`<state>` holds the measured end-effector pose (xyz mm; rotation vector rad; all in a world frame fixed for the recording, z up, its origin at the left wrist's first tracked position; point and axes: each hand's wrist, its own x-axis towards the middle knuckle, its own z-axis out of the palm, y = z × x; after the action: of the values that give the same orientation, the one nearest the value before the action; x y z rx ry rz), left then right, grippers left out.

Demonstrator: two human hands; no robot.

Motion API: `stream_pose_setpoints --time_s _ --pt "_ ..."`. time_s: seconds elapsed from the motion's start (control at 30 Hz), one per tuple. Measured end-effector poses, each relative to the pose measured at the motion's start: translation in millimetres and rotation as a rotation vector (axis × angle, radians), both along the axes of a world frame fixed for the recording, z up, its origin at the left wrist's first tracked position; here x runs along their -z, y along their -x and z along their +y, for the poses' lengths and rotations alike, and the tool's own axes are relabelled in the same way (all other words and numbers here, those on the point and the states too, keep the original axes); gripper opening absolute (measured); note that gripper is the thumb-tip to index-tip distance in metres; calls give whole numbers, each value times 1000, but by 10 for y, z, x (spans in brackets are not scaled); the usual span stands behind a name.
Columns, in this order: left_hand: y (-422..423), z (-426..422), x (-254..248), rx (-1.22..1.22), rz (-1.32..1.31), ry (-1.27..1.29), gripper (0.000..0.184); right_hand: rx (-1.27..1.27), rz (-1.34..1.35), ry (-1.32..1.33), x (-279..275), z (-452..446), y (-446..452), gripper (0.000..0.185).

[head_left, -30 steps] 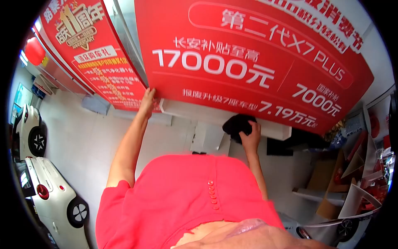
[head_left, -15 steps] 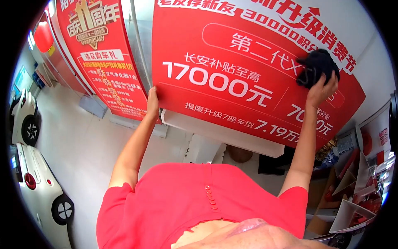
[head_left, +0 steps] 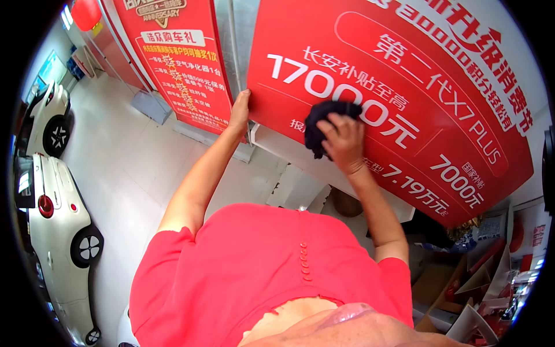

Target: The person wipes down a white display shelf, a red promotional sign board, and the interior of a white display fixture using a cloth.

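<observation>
Dark cloth (head_left: 316,126), gripped in our right hand (head_left: 345,140), lies over the red sign (head_left: 413,110) near its lower edge; our left hand (head_left: 239,115) touches its left edge, closure unclear. Uneven pressing could tilt it.

Looks bright and mostly even, with a soft sheen on the pale floor (head_left: 136,144). Darkens below the red sign (head_left: 422,124), around the cardboard (head_left: 442,283) at lower right. Bends straight lines into curves and drops to black at the rounded corners. Smears slightly at the right hand (head_left: 343,139) and dark cloth (head_left: 315,130); reads crisp across the sign.
</observation>
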<state>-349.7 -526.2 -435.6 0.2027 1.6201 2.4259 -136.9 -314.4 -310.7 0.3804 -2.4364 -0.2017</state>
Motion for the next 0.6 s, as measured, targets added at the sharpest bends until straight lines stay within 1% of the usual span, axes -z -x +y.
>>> stream_pose_setpoints --time_s 0.03,0.1,0.13,0.17,0.3,0.37,0.4,0.47,0.5,0.53,0.57,0.6 --pt "-11 -16 -23 7 12 -1 39 18 26 15 -221 7 83 61" --pt "29 -3 143 -5 16 -15 37 9 145 12 -724 68 339 65" --pt "62 34 175 -14 29 -28 36 48 237 -32 -1010 119 496 63" --pt "-37 41 -25 -35 23 -38 36 86 330 -74 -1303 159 664 62" --pt "-12 41 29 -52 45 -47 35 183 745 -151 -2400 121 1359 50" --pt "-15 50 30 -60 36 -41 34 20 802 -168 -2776 171 1787 47" --pt "-9 50 44 -51 27 -45 35 177 793 -79 -2799 -328 1767 38" --pt "8 26 64 -31 15 -24 35 125 735 -81 -2687 -498 2104 41" --pt "-13 8 27 -29 13 -20 35 118 633 -69 -2525 -664 2157 44" --pt "-42 -13 -52 -14 -49 -103 36 109 553 -16 -2312 -909 2155 45" --pt "-52 -41 -83 1 -112 -185 37 161 415 -83 -1871 -735 2413 42" --pt "35 -31 96 64 -125 -273 42 61 418 -97 -1477 -855 2513 40"
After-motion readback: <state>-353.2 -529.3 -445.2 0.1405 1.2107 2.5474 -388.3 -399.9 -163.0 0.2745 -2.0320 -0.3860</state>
